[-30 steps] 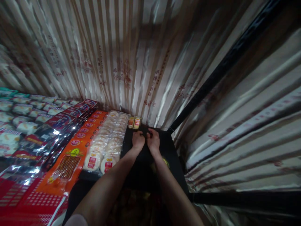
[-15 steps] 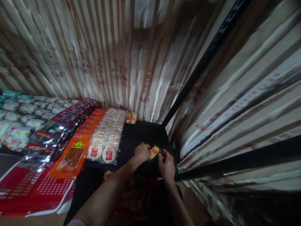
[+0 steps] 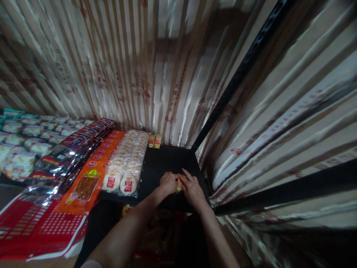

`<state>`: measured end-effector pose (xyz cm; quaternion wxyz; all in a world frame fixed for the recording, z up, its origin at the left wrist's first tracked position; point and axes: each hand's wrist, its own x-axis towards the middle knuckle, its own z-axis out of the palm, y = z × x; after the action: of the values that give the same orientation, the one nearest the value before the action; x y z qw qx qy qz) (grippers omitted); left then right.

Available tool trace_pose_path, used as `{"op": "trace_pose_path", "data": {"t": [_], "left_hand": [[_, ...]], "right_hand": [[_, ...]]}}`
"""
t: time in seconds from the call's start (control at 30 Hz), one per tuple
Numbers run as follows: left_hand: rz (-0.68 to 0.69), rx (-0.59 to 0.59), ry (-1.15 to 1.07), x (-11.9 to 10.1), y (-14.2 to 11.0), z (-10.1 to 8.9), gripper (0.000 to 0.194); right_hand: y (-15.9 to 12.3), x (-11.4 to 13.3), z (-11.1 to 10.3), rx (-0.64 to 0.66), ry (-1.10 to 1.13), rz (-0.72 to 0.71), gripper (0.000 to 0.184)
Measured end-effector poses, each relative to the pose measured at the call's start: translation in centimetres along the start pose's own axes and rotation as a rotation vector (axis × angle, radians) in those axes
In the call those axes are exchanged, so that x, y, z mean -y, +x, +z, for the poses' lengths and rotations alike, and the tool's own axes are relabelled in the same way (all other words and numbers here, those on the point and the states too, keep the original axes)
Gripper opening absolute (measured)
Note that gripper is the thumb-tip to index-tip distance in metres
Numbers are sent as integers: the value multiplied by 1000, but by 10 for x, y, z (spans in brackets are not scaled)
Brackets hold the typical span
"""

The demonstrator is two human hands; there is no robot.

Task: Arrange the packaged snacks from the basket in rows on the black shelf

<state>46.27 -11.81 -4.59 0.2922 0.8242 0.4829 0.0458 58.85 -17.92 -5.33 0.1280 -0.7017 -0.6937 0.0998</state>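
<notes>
A small yellow snack packet (image 3: 179,185) with red print lies between my two hands over the black tabletop (image 3: 167,158), mostly covered by fingers. My left hand (image 3: 168,182) has its fingers closed on the packet's left side. From the right, my right hand (image 3: 192,189) reaches across it, fingers bent over its top and one finger raised. The fingertips of both hands nearly meet. Two similar yellow packets (image 3: 154,142) stand side by side at the back edge of the tabletop.
Clear bags of round white rice crackers (image 3: 128,182) lie left of my hands. Beyond are an orange pretzel-stick pack (image 3: 83,188), dark shiny packs (image 3: 61,156), white-wrapped snacks (image 3: 19,160) and a red basket (image 3: 50,223). A black post (image 3: 223,100) and striped curtain (image 3: 156,74) border the table.
My right hand has moved left and over the packet, covering most of it; before, it held the packet's right end. My left hand stays almost in place.
</notes>
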Motion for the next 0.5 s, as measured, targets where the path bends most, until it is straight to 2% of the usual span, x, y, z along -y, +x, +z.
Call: {"op": "trace_pose_path", "data": {"t": [0.07, 0.17, 0.33, 0.5], "left_hand": [[16, -5, -7, 1, 1, -1, 27], [-53, -73, -33, 5, -2, -2, 26], [-222, -200, -92, 15, -21, -4, 28], [-301, -159, -251, 24, -32, 9, 25]], "right_hand": [[7, -7, -4, 108, 34, -105, 45], [11, -12, -8, 178, 38, -126, 46], [7, -10, -14, 207, -9, -80, 49], [6, 6, -16, 232, -160, 104, 32]]}}
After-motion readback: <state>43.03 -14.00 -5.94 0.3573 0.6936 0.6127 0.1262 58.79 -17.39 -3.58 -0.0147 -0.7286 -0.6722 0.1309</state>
